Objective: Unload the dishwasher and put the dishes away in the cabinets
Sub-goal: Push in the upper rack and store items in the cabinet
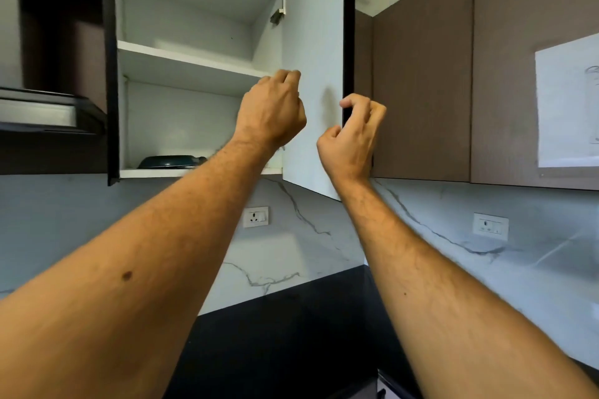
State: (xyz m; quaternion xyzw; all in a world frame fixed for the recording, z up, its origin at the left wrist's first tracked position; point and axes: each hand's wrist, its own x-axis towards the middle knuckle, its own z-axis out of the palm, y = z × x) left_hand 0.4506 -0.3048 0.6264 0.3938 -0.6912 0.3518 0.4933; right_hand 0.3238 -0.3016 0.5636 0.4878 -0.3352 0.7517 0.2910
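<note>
The upper cabinet (194, 61) stands open, with white shelves inside. A dark green dish (171, 161) lies on its bottom shelf. The cabinet door (314, 26) is swung out to the right, its white inner face towards me. My left hand (272, 110) is raised in front of the shelves near the door's hinged side, with its fingers curled and nothing visible in them. My right hand (351, 136) is at the door's dark outer edge, fingers curled around that edge and thumb on the white face.
A dark range hood (48, 113) juts out at the left. Closed brown cabinets (421, 91) run to the right, one with a white sheet (567, 100) on it. Below are a marble backsplash with two sockets (256, 216) (490, 226) and a black counter (291, 343).
</note>
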